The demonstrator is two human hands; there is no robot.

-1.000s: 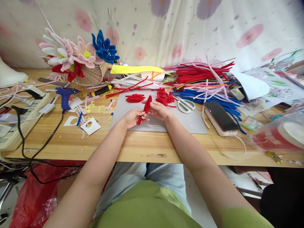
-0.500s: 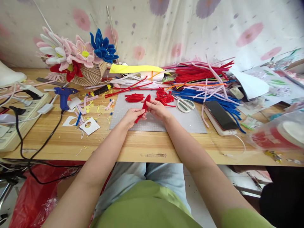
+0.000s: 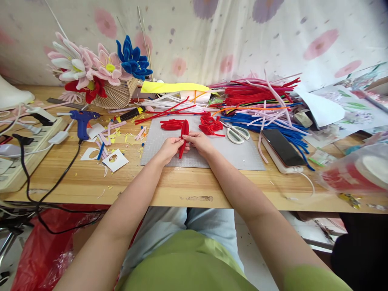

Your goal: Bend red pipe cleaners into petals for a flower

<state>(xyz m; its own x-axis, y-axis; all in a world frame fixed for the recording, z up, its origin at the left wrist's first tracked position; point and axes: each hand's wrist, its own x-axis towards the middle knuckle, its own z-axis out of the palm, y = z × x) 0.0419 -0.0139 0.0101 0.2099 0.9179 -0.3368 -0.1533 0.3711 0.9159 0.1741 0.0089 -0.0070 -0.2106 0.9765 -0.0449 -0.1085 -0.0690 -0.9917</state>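
Between my two hands a red pipe cleaner petal (image 3: 184, 128) stands nearly upright above the grey cutting mat (image 3: 236, 157). My left hand (image 3: 170, 148) pinches its lower part from the left, fingers closed. From the right, my right hand (image 3: 198, 142) grips it at the same height with thumb and fingers together. Short stubs stick out below the fingers. Just behind lies a small pile of red pipe cleaner pieces (image 3: 171, 124). Looped red pipe cleaner shapes (image 3: 210, 123) rest to the right, beside white-handled scissors (image 3: 238, 134).
A blue glue gun (image 3: 82, 123) and power strip (image 3: 33, 153) with trailing cords occupy the left. Finished fuzzy flowers (image 3: 104, 66) stand behind. Bundled red pipe cleaners (image 3: 257, 93) and blue ones (image 3: 273, 125) lie back right, near a phone (image 3: 281, 147) and a bagged cup (image 3: 354, 173).
The red petal has turned from leaning right to nearly upright. My right hand's fingers have slid lower, to its base, beside my left fingers.
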